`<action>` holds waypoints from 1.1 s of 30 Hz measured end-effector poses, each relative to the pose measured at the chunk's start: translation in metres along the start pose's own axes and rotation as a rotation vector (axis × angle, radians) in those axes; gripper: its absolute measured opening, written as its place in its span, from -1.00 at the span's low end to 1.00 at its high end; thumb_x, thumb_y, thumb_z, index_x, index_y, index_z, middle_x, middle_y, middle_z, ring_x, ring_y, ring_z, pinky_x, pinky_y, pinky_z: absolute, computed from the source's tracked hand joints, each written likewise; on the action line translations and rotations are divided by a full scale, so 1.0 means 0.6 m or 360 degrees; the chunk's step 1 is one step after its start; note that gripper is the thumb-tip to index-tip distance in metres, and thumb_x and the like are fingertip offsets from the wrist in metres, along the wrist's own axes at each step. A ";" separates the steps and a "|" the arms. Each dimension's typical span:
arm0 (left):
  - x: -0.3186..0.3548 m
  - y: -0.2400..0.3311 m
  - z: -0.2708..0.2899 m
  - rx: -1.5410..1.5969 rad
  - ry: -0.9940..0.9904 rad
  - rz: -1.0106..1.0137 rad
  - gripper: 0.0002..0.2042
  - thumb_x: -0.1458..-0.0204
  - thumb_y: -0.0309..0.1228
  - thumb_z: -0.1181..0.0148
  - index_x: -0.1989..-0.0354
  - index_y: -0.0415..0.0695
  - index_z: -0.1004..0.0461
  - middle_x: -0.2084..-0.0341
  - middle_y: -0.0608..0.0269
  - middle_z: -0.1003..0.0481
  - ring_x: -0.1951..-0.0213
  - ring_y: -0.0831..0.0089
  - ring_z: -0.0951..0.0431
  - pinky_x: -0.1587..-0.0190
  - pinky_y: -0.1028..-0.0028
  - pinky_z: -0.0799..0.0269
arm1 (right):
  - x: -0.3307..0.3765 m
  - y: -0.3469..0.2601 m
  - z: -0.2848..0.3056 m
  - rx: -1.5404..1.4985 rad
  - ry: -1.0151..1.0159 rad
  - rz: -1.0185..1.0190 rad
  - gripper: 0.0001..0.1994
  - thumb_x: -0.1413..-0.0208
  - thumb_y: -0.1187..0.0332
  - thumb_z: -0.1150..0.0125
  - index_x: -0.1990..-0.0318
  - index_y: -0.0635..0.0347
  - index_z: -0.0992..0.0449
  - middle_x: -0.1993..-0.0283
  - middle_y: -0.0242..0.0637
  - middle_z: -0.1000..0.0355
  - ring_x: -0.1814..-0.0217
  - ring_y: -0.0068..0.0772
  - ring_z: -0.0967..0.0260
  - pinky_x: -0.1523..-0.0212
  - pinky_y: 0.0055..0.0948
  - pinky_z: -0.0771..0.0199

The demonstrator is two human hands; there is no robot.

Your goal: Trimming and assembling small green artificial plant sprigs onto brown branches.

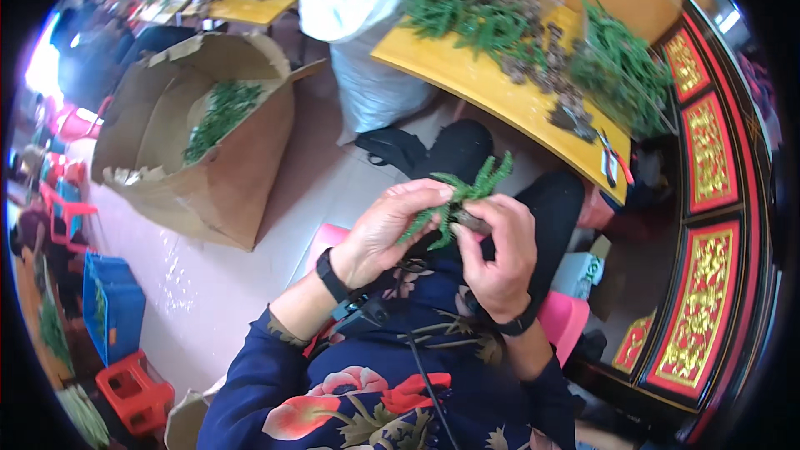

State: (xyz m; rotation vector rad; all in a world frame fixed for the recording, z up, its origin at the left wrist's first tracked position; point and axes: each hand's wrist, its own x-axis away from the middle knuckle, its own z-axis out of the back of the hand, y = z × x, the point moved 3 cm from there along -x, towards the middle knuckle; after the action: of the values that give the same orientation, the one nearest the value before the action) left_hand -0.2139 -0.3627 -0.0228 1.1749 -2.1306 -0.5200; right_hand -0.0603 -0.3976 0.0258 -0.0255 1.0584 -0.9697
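Your left hand (385, 227) and right hand (505, 252) pinch one sprig (490, 177), brown root (472, 222) perhaps attached. Upper right, a pile (454, 12) remains; upper left, the carton (229, 196) holds greenery (221, 117).

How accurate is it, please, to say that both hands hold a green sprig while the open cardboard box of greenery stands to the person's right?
Not quite: the open cardboard box of greenery stands to the person's left, as the head view shows. The left hand and right hand do hold the green sprig.
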 end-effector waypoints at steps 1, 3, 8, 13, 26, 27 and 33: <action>0.001 0.000 0.000 0.0013 -0.0054 0.0011 -0.87 -0.14 -0.43 -0.22 0.21 -0.19 -0.56 0.36 0.36 -0.57 0.36 0.66 -0.51 0.26 0.65 -0.44 | 0.001 -0.004 -0.004 -0.0035 -0.0010 -0.0081 -0.77 0.18 0.58 -0.39 0.31 0.18 -0.53 0.28 -0.26 -0.53 0.23 -0.23 -0.47 0.17 -0.29 -0.36; 0.006 0.002 0.004 0.0034 -0.0106 0.0029 -0.87 -0.15 -0.43 -0.21 0.20 -0.20 -0.56 0.36 0.35 -0.57 0.37 0.65 -0.52 0.28 0.66 -0.45 | -0.004 -0.010 -0.012 -0.0001 -0.0004 0.0020 -0.77 0.18 0.59 -0.40 0.31 0.19 -0.54 0.28 -0.26 -0.54 0.24 -0.22 -0.47 0.18 -0.30 -0.37; 0.002 -0.003 -0.002 -0.0027 -0.0062 -0.0120 -0.85 -0.12 -0.46 -0.23 0.17 -0.21 -0.58 0.36 0.38 -0.57 0.35 0.66 -0.49 0.24 0.63 -0.41 | -0.009 0.004 -0.017 0.0093 0.0039 0.0174 -0.75 0.19 0.62 -0.41 0.29 0.22 -0.54 0.27 -0.24 -0.54 0.29 -0.21 -0.47 0.21 -0.32 -0.40; -0.011 -0.013 -0.018 -0.0363 0.0071 -0.0486 -0.84 -0.09 -0.53 -0.26 0.16 -0.26 -0.59 0.37 0.35 -0.57 0.40 0.62 -0.49 0.26 0.62 -0.40 | -0.004 0.026 -0.008 0.0035 0.0080 0.0153 -0.76 0.19 0.64 -0.43 0.33 0.25 -0.53 0.29 -0.22 -0.53 0.34 -0.26 -0.47 0.29 -0.37 -0.43; 0.014 0.003 -0.077 -0.1796 0.0478 -0.1687 -0.85 0.06 -0.58 -0.36 0.29 -0.28 -0.63 0.59 0.24 -0.49 0.50 0.58 -0.43 0.45 0.57 -0.27 | 0.012 0.044 -0.003 -0.0423 0.0180 -0.0330 -0.68 0.22 0.57 -0.48 0.31 0.19 -0.44 0.35 -0.25 -0.46 0.30 -0.19 -0.43 0.24 -0.32 -0.41; 0.013 0.003 -0.076 -0.1797 0.0473 -0.1685 -0.85 0.06 -0.58 -0.36 0.29 -0.28 -0.63 0.59 0.24 -0.49 0.50 0.58 -0.43 0.45 0.57 -0.27 | 0.008 0.044 0.002 -0.0369 0.0133 -0.0256 -0.68 0.19 0.59 -0.46 0.28 0.22 -0.44 0.31 -0.22 -0.46 0.29 -0.26 -0.42 0.27 -0.42 -0.42; 0.004 0.008 -0.061 -0.1711 0.0460 -0.1634 -0.85 0.15 -0.58 -0.36 0.34 -0.23 -0.63 0.62 0.20 -0.48 0.53 0.40 -0.46 0.45 0.48 -0.32 | -0.040 0.056 0.041 -0.0195 -0.0023 -0.0049 -0.71 0.06 0.55 -0.39 0.17 0.30 -0.44 0.15 -0.13 -0.45 0.23 -0.36 -0.40 0.23 -0.64 -0.41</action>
State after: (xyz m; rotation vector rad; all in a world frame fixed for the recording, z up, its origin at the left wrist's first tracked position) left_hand -0.1920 -0.3633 0.0075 1.4052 -0.5958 -1.5475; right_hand -0.0232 -0.3711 0.0413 -0.1495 1.1056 -0.9301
